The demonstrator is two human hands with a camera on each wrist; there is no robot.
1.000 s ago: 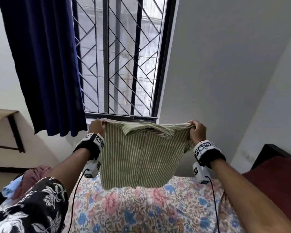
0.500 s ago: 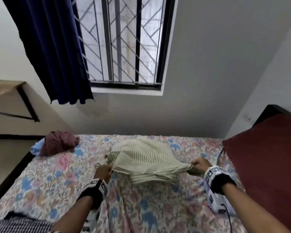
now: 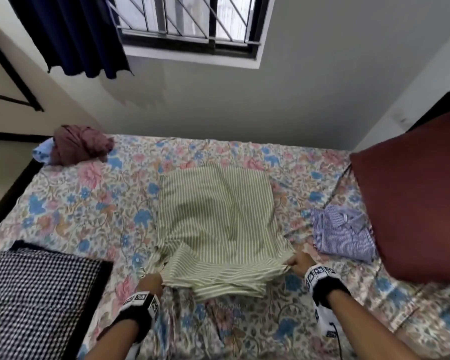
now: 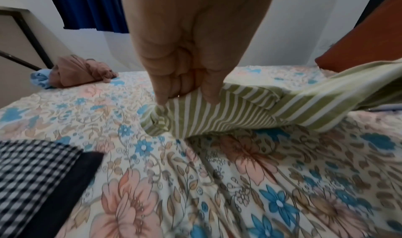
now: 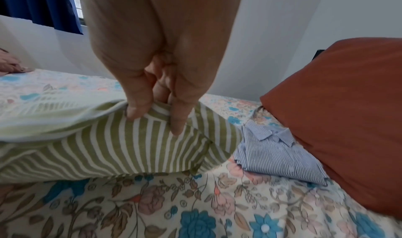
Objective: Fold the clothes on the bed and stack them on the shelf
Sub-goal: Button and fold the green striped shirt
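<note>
Head view showed the green striped shirt now spread on the floral bed sheet in the middle of the frame — a second before it hung in the air in front of the window. The left hand and the right hand each pinched a near corner of it between thumb and curled fingers, and the near edge was still lifted a little off the sheet. I judged the shirt was laid down for folding, not yet folded. A folded blue striped shirt lay at the right — the shelf stacking was still to do.
</note>
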